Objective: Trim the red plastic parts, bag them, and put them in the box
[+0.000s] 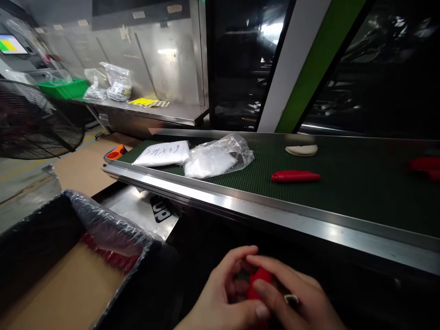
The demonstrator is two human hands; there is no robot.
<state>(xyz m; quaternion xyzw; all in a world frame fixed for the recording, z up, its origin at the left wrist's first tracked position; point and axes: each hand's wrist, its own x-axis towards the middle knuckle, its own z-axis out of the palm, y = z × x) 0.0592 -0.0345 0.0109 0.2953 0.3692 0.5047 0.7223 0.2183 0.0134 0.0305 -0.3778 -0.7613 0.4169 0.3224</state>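
My left hand (220, 293) and my right hand (302, 293) meet low in the view, in front of the conveyor. Both are closed around a red plastic part (259, 277), mostly hidden by the fingers. A small pale, rounded end of something (291, 300) shows between my right fingers; its kind is unclear. On the green conveyor belt (261, 197) lies a slim red plastic piece (295, 176), with a flat cream-coloured half-round object (301, 150) behind it. More red pieces (426, 167) sit blurred at the right edge.
Two plastic-bagged white packs (163, 153) lie on the belt's left end. A metal rail (240, 204) edges the belt. Lower left stands a plastic-lined bin (147, 247) with cardboard and red pieces inside. Beyond are a black fan (34, 121) and a steel bench (185, 112).
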